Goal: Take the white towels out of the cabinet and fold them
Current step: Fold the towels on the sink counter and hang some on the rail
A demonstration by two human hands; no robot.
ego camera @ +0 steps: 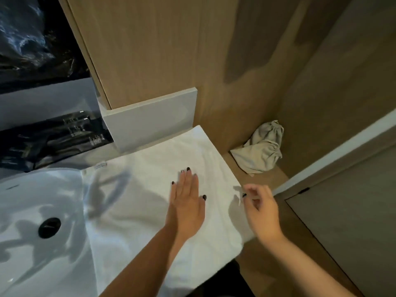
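Note:
A white towel (139, 202) lies spread flat on the counter beside the sink, with a small label at its far left edge. My left hand (186, 202) presses flat on the towel's middle, fingers straight and together. My right hand (260, 207) hovers at the towel's right edge with fingers loosely curled; blur hides whether it pinches the cloth.
A white sink (32, 211) with a dark drain (49, 228) sits at the left. A crumpled beige drawstring bag (260, 147) lies on the wooden shelf at the right. Wooden cabinet panels (160, 50) rise behind. A door (353, 221) stands at the right.

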